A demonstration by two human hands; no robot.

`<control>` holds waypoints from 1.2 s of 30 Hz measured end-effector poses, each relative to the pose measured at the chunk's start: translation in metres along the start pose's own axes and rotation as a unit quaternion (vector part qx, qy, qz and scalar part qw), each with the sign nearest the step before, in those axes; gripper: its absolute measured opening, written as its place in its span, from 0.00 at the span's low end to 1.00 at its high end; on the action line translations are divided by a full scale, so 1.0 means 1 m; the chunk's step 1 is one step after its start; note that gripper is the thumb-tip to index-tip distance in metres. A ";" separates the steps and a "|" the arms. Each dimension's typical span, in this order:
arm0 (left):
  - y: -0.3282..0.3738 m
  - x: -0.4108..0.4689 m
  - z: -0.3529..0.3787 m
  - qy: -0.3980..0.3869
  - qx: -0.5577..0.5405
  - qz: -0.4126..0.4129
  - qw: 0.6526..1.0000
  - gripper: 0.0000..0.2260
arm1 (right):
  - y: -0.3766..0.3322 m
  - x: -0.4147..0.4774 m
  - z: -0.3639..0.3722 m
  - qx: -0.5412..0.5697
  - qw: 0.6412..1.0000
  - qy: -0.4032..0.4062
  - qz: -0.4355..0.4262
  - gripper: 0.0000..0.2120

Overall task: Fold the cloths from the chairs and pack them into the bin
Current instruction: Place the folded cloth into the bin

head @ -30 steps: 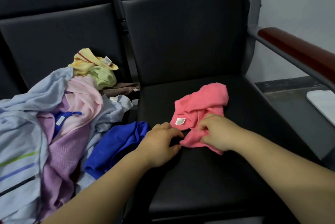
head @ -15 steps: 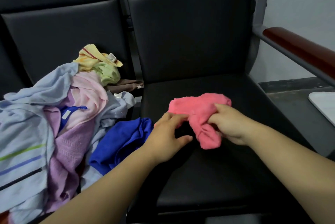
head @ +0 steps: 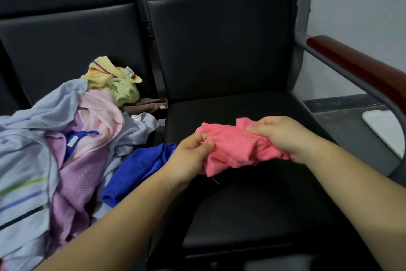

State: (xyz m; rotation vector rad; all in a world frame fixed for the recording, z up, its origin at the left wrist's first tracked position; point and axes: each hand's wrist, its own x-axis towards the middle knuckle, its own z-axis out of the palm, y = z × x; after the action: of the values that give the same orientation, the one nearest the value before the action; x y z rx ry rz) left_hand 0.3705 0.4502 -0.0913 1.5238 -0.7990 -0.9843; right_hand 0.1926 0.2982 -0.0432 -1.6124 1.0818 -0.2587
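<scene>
A crumpled pink cloth (head: 235, 147) hangs just above the black seat of the right chair (head: 252, 205). My left hand (head: 191, 156) pinches its left edge, and my right hand (head: 283, 136) grips its right end. A heap of cloths covers the left chair: a light blue striped one (head: 24, 161), a purple one (head: 77, 180), a pale pink one (head: 101, 121), a bright blue one (head: 136, 167), a yellow one (head: 103, 73) and a green one (head: 125, 93). No bin is in view.
A red-brown wooden armrest (head: 360, 68) on a grey metal frame runs along the right side. A white flat object (head: 384, 128) lies on the dark floor beyond it. A brown cloth (head: 145, 105) sits between the two seats.
Both hands have lifted the pink cloth off the seat and pulled it sideways between them. My left hand, earlier beside the cloth, now pinches its left edge.
</scene>
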 end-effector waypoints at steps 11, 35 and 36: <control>0.007 -0.009 0.010 -0.010 -0.016 0.005 1.000 0.11 | 0.006 0.001 -0.006 -0.091 0.993 0.076 -0.029 0.10; 0.056 0.000 0.027 0.088 0.193 0.084 0.974 0.10 | -0.012 -0.019 -0.033 -0.005 0.990 0.043 -0.134 0.13; 0.068 0.004 0.031 0.097 0.178 0.093 0.975 0.11 | -0.019 -0.024 -0.045 -0.034 0.990 0.013 -0.139 0.08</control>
State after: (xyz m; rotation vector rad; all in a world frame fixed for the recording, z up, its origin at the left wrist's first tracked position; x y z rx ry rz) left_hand 0.3459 0.4216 -0.0263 1.7792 -0.9946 -0.5629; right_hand 0.1593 0.2857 -0.0026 -1.8272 0.8914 -0.4323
